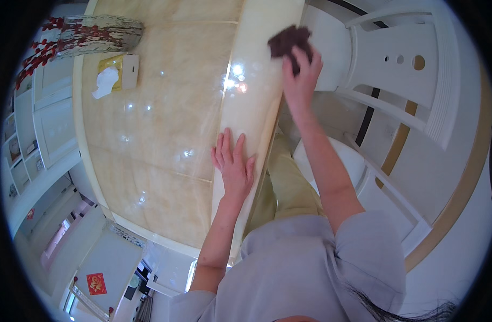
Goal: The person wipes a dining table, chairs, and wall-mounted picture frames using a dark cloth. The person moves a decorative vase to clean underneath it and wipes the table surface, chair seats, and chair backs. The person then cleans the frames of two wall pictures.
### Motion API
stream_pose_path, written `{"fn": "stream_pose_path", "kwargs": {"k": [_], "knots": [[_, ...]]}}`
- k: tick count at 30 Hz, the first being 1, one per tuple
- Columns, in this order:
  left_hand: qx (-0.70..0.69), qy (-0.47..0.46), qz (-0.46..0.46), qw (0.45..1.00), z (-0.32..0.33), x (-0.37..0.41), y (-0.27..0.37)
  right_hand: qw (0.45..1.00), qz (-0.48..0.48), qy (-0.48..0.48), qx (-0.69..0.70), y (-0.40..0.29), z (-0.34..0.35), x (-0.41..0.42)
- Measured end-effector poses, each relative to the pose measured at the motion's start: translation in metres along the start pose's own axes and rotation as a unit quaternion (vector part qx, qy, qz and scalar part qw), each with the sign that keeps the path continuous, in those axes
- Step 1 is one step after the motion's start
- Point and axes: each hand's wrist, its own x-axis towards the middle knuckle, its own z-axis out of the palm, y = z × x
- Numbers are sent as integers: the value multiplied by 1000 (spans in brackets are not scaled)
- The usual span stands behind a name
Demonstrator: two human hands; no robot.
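My right hand [303, 76] grips a dark brown cloth [288, 42] at the edge of a glossy cream stone-topped table [157, 120], near its upper right part in the view. The cloth is bunched, slightly blurred, and partly covered by my fingers. Farther down the same pale border, my left hand [234, 165] lies flat on the tabletop, fingers apart, holding nothing.
A tissue box [130, 72] with a tissue sticking out stands at the table's far side, beside a glass vase [105, 35] with red-berried stems. White chairs [395, 60] stand close along the right edge. White cabinets [54, 116] line the room beyond.
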Motion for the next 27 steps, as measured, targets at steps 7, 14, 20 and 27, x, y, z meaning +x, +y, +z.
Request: {"fn": "stream_pose_path", "kwargs": {"k": [7, 14, 20, 27], "knots": [[-72, 45, -18, 996, -8, 3, -2, 922, -265, -210, -189, -41, -19, -25], [-6, 94, -72, 993, -35, 10, -29, 878, -339, -255, -221, -47, 17, 22], [35, 149, -140, 978, -49, 22, -71, 816, -408, -348, -217, -112, 66, -17], [83, 165, -165, 969, -30, 14, -90, 815, -433, -302, -238, -120, 123, 24]]}}
